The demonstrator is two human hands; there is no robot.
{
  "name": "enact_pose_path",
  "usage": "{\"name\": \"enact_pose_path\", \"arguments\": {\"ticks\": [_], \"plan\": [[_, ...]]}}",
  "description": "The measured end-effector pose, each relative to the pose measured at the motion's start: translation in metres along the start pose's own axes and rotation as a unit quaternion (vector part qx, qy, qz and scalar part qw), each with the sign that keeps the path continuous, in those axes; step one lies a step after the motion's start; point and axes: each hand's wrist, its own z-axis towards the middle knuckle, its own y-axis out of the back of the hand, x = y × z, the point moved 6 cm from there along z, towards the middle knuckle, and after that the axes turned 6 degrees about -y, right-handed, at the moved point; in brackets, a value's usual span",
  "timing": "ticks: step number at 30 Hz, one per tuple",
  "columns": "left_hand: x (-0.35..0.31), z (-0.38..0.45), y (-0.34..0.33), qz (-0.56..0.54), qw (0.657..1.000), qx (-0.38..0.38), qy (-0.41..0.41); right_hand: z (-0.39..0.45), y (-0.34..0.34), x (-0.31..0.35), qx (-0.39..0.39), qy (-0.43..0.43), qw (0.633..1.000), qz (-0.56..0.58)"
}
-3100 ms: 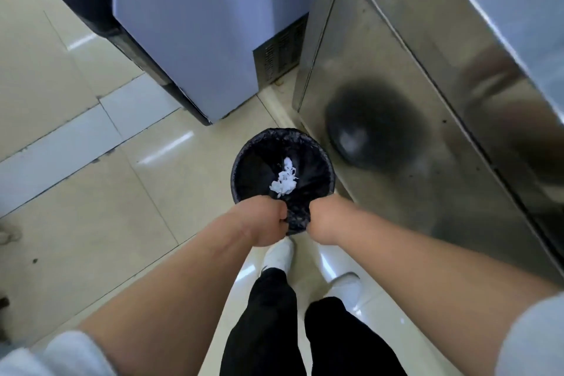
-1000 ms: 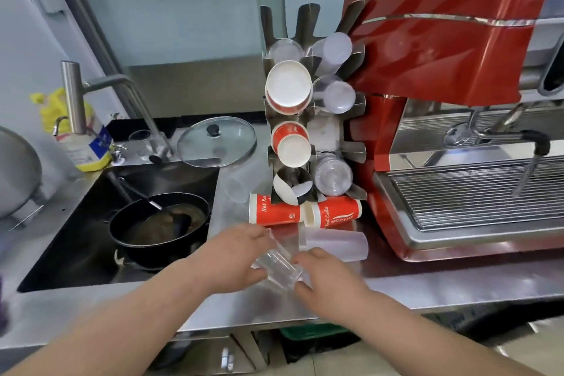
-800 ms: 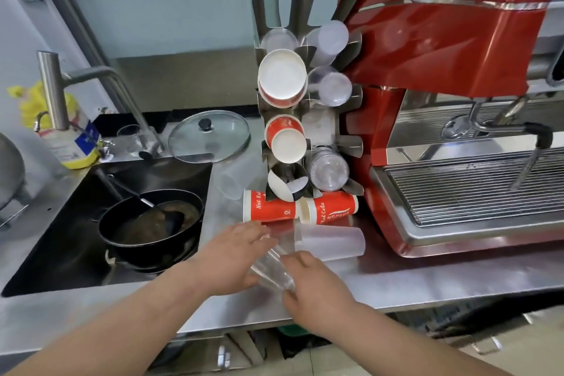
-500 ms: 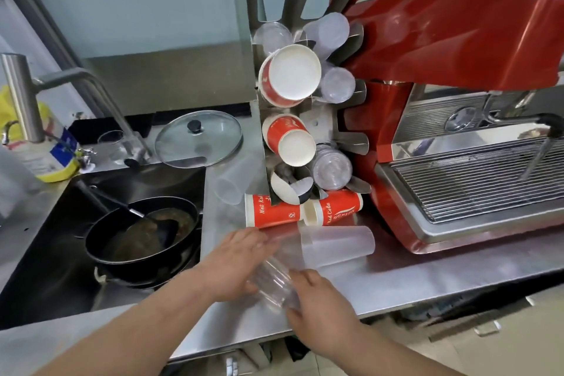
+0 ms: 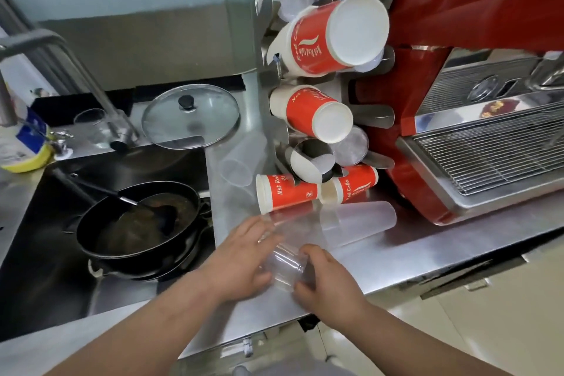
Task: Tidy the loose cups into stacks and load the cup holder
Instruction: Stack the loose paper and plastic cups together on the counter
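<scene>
Both hands hold a small clear plastic cup (image 5: 285, 265) lying on its side on the steel counter (image 5: 396, 256). My left hand (image 5: 241, 256) cups its left side and my right hand (image 5: 326, 281) grips its base end. Just beyond lie a frosted plastic cup (image 5: 357, 223) and two red paper cups (image 5: 287, 192), (image 5: 355, 185) on their sides. Another frosted cup (image 5: 235, 165) lies farther left. Behind them stands the metal cup holder (image 5: 268, 76), with red paper cup stacks (image 5: 332, 36), (image 5: 314, 113) and clear cups in its slots.
A red espresso machine (image 5: 457, 9) with a drip grate (image 5: 488, 146) fills the right. At the left is a sink holding a black pan (image 5: 137, 223) with a spatula. A glass lid (image 5: 190, 116), a tap (image 5: 76, 70) and a yellow-based bottle (image 5: 21, 143) sit behind it.
About three seconds ago both hands were at a black bin on the floor. Over the last second they stay on the clear cup while the view closes in and tilts towards the cup holder.
</scene>
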Motion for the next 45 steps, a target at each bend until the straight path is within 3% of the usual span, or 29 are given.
{"name": "enact_pose_path", "arguments": {"ticks": [8, 15, 26, 37, 45], "plan": [[0.017, -0.034, 0.011, -0.083, 0.993, -0.014, 0.086, -0.006, 0.022, 0.044, -0.042, 0.092, 0.992, 0.077], [0.023, -0.075, 0.014, -0.197, 0.968, -0.019, 0.156, -0.014, 0.013, 0.095, -0.023, 0.175, 0.984, 0.010], [0.031, -0.121, 0.006, -0.250, 0.954, 0.025, 0.161, -0.030, -0.036, 0.124, 0.021, 0.189, 0.982, -0.010], [0.036, -0.130, -0.001, -0.209, 0.967, 0.061, 0.132, -0.037, -0.049, 0.126, 0.024, 0.171, 0.985, -0.018], [0.061, -0.111, 0.037, -0.119, 0.979, 0.146, 0.075, -0.033, -0.024, 0.130, 0.048, 0.169, 0.984, -0.035]]}}
